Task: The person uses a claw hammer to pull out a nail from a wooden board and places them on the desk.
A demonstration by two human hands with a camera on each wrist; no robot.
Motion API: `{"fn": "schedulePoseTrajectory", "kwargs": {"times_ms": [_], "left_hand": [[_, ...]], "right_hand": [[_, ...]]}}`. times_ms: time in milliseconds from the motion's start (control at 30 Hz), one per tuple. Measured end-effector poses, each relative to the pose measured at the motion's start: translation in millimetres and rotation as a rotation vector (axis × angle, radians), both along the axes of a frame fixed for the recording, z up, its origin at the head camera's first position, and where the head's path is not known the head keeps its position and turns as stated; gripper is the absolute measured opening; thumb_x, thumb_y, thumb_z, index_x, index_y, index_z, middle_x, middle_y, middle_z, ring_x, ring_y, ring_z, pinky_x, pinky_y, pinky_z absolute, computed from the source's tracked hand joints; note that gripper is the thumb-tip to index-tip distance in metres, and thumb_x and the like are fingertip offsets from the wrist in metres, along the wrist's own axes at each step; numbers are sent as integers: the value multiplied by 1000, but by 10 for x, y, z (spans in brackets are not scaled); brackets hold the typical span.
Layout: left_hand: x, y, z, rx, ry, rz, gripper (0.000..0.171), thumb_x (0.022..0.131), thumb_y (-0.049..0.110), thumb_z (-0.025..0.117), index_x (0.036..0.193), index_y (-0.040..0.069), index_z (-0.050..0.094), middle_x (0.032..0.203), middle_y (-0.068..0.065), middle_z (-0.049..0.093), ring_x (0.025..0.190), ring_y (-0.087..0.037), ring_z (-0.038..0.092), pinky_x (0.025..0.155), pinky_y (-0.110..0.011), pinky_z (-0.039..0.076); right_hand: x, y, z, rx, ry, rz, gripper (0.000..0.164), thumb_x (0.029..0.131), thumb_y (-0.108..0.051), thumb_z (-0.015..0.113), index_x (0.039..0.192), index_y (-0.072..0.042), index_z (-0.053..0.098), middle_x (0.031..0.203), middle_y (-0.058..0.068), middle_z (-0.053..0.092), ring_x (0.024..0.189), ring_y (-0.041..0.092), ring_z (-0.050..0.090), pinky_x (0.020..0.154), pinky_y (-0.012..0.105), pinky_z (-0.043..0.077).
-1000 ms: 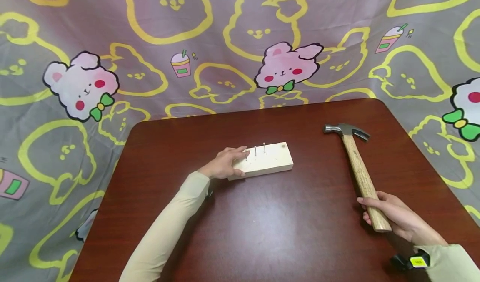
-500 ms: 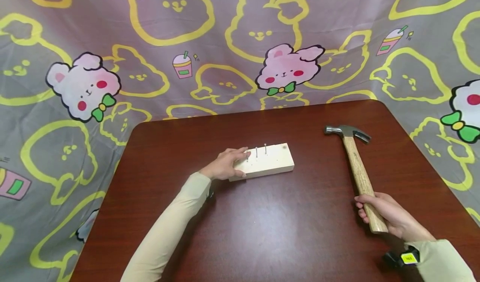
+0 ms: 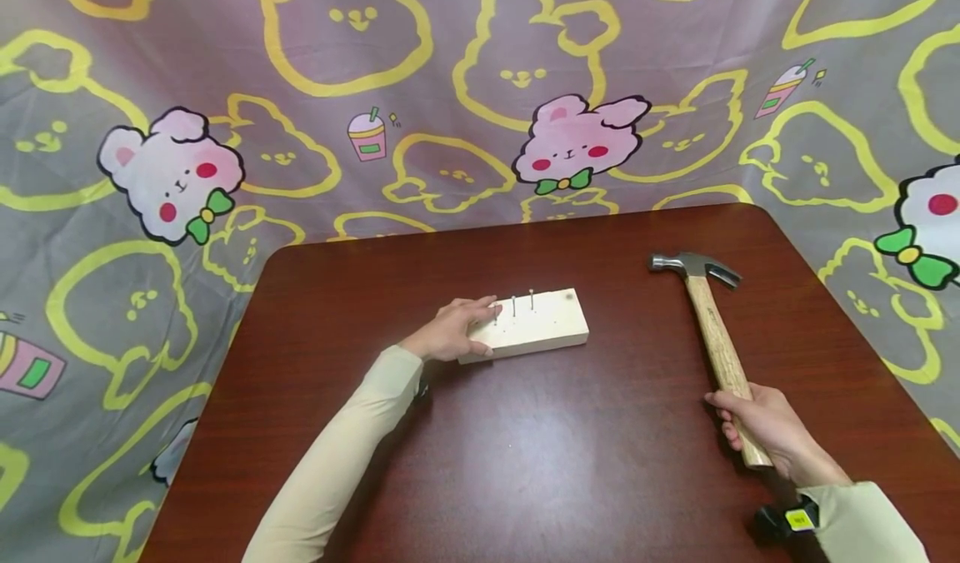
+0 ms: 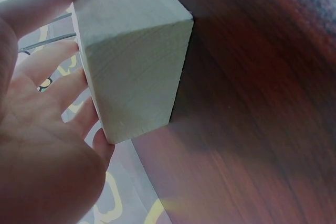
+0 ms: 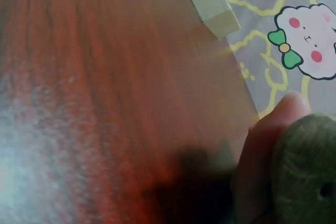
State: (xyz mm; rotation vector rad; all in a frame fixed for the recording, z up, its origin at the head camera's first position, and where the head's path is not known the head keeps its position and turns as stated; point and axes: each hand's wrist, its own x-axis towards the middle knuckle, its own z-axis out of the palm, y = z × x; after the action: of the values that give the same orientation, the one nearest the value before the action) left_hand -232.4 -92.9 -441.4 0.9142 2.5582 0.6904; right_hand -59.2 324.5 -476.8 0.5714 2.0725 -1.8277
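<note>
While the left hand (image 3: 450,330) grasped a wooden block (image 3: 543,323), the right hand (image 3: 776,425) held a claw hammer (image 3: 712,326)

As the wooden block lay flat on the reddish-brown tabletop (image 3: 517,471), the left hand gripped its left end, with the thumb (image 4: 39,3) against the near side and the other fingers reaching over the top. Three slender nails (image 3: 513,306) stood upright in a row on the block; the leftmost was just beside the left index finger, the other two a little farther along. A dark spot (image 3: 570,296) marked the block's far right corner, and small dots showed on its pale top.

To the right of the block, and well apart from it, was the claw hammer. The right hand's fingers were wrapped round the lower part of its wooden handle (image 3: 723,363), nearer the person than the block was. The steel head (image 3: 693,264) lay to the right of the block and slightly beyond it, striking face toward the block's side and claw away. Whether the head touched the tabletop could not be told.

Beyond the block hung a grey cloth (image 3: 442,47) printed with yellow outlines and cartoon rabbits. Nearer than the block were two pale sleeves (image 3: 341,455).
</note>
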Motion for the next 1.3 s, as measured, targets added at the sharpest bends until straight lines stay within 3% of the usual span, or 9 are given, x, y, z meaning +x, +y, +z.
{"fn": "schedulePoseTrajectory", "kwargs": {"times_ms": [433,1300], "left_hand": [[41,-24,-51,-1,5,-6,74,80,26,78,145,17,44,159,-3,29,141,-29,31,115,-56,20],[47,-69,-33,21,34,-28,72,82,23,76,145,10,43,158,-9,28,148,-30,23,120,-52,14]], "right_hand": [[83,-65,-59,69,34,-27,16,95,-15,54,94,-5,42,63,-8,51,49,4,50,44,25,49],[123,-259,130,-48,203,-107,12,94,-10,57,90,-7,46,57,-8,51,42,6,50,37,26,46]]}}
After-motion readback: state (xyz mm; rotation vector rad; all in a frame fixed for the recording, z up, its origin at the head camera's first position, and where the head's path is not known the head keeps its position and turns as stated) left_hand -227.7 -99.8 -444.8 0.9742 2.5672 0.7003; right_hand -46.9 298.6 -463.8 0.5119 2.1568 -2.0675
